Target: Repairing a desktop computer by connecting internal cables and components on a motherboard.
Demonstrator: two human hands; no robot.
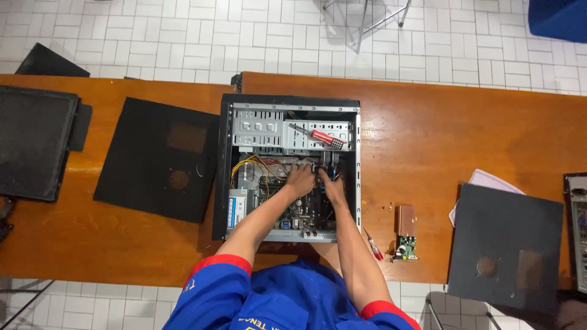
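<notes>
An open black computer case (224, 165) lies on its side on a wooden table (440, 134). Both my hands reach inside it over the motherboard (299, 215). My left hand (299, 179) rests near a bundle of coloured wires (260, 165), fingers curled at the board's upper part. My right hand (332, 185) sits just beside it, fingers bent down among the cables; what they pinch is hidden. A red-handled screwdriver (321, 137) lies on the metal drive cage (269, 127) above my hands.
A black side panel (156, 159) lies left of the case, another black panel (33, 140) at the far left. To the right are a small circuit card with a copper heatsink (405, 231), a small red screwdriver (373, 245), a black panel (504, 244) over papers, and another case (576, 226).
</notes>
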